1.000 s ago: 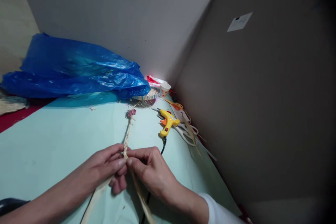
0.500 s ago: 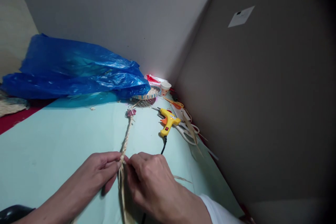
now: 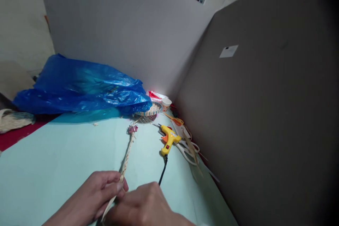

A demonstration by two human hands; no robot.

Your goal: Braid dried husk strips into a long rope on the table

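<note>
A pale braid of flat straw-like strands (image 3: 127, 155) runs toward me from a dark pink binder clip (image 3: 132, 129) at its far end. My left hand (image 3: 99, 192) pinches the braid near its lower end between thumb and fingers. Loose strands (image 3: 109, 205) come out below that grip and slant down to the left. Close beside it, my right hand (image 3: 144, 203) is curled with its knuckles up, slightly blurred. Its fingertips are mostly hidden, at the loose strands.
A yellow glue gun (image 3: 169, 139) with a black cord lies right of the braid. White-handled scissors (image 3: 188, 153) and orange-handled scissors (image 3: 178, 120) lie by the right partition. Behind are a blue plastic bag (image 3: 87, 90), a round basket (image 3: 150, 112) and a paper cup (image 3: 166, 103).
My view has tilted up, so the table things sit lower in the picture. My right hand has moved down and left from beside the braid, and the loose strands now slant left.
</note>
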